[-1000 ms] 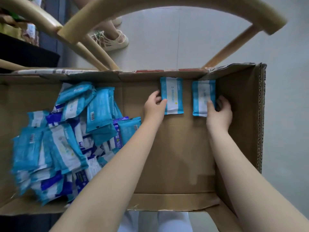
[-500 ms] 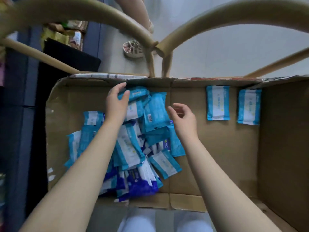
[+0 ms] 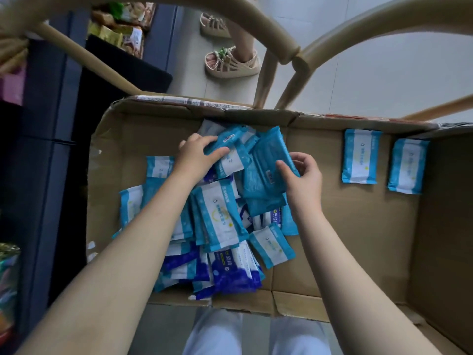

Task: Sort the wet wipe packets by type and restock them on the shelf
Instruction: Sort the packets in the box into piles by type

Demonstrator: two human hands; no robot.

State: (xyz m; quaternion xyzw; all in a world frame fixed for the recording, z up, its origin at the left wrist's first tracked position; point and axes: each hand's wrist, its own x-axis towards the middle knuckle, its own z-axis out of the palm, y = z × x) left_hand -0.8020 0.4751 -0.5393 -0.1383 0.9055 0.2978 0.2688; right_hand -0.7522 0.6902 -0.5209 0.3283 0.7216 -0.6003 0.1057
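Blue plastic wipe-packet heap (image 3: pixel 220 221) at ten o'clock: sorting; left hand (image 3: pixel 197 158), right hand (image 3: pixel 304 179) each pinch a packet (image 3: pixel 261 160), needing type-matching next.

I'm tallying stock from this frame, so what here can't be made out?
Head view, all:
Lower packets in the pile: covered by upper packets and forearms.
Print on the two sorted packets: too small, blurred.
Shelf goods: blurred, cut by top-left edge.
Box right side: cut by frame edge.
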